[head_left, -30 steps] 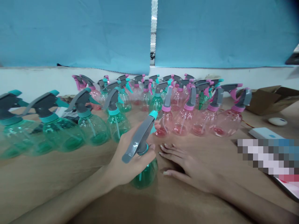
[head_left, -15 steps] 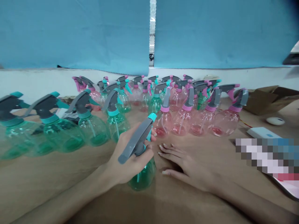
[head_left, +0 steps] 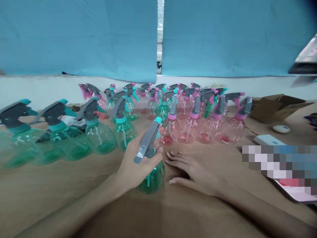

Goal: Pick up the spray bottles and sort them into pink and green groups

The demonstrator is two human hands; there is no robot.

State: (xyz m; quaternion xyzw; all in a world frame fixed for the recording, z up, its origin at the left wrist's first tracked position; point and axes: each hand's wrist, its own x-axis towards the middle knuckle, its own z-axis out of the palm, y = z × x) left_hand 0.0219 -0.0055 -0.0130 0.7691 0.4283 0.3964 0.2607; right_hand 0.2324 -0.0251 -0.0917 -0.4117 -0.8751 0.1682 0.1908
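My left hand [head_left: 138, 162] is wrapped around the neck of a green spray bottle [head_left: 153, 180] with a grey and teal trigger head. The bottle is upright, and my fingers partly hide its neck and trigger. To its right, my right hand [head_left: 190, 172] rests palm down on the wooden table [head_left: 213, 211] with fingers stretched out, holding nothing. Beyond my left hand a row of green spray bottles [head_left: 100, 137] runs off to the left. Pink spray bottles [head_left: 187, 129] stand in a row just past my right hand.
More pink and green spray bottles [head_left: 143, 99] crowd the back by the wall. At the right are an open cardboard box [head_left: 269, 109], a white computer mouse [head_left: 281, 128], a small white box [head_left: 268, 140] and a blurred-out flat item [head_left: 279, 168]. Blue cloth [head_left: 79, 36] hangs behind.
The view has turned slightly to the right. My left hand keeps its hold on the green spray bottle, which now leans less, its head more upright. My right hand stays flat on the table.
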